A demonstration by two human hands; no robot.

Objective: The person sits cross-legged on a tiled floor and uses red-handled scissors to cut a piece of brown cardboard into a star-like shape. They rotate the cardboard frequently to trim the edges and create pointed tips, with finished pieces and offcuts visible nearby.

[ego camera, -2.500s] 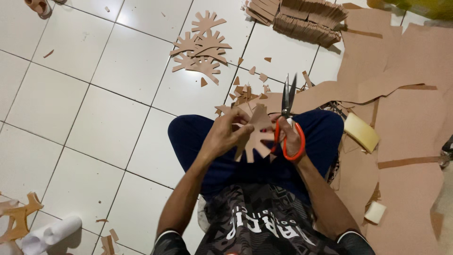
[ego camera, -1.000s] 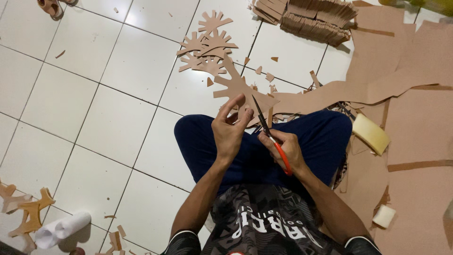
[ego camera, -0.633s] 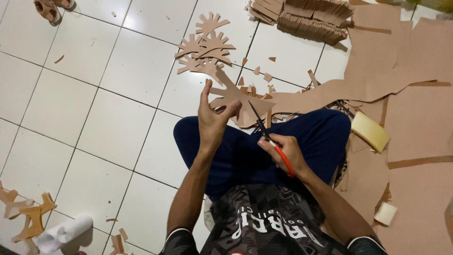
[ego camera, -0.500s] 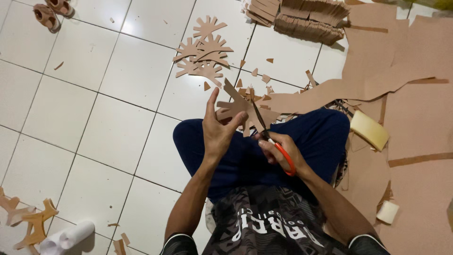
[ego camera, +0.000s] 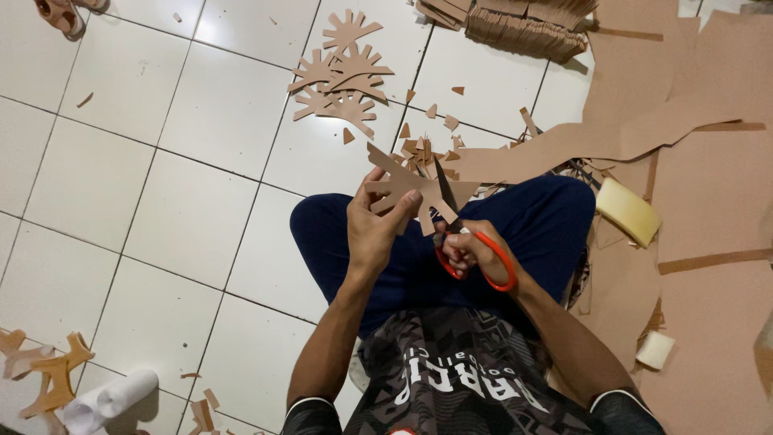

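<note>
Over my crossed legs (ego camera: pixel 515 234), I am pinching a cardboard cutout (ego camera: pixel 407 187) with my left hand (ego camera: pixel 374 229), thumb and fingers clamped on its lower edge. Just beside it, my right hand (ego camera: pixel 475 254) is gripping orange-handled scissors (ego camera: pixel 463 242), fingers curled through the loops; the dark blades are pointing up and crossing the cutout's right side, though I cannot tell how far apart they are standing. At my lower left, a white roll (ego camera: pixel 109 399) is lying on the tiled floor (ego camera: pixel 161 201) near a few finished shapes (ego camera: pixel 44 370). To my right, two yellow sponges (ego camera: pixel 628 211) are resting on brown cardboard sheets (ego camera: pixel 708 201). Just past my knees, small scraps (ego camera: pixel 427 133) are lying scattered, and beyond them a pile of cutouts (ego camera: pixel 342 76) is lying flat. Farthest off, a stack of corrugated strips (ego camera: pixel 523 28) is sitting near the top edge. No box or tray is showing anywhere.
</note>
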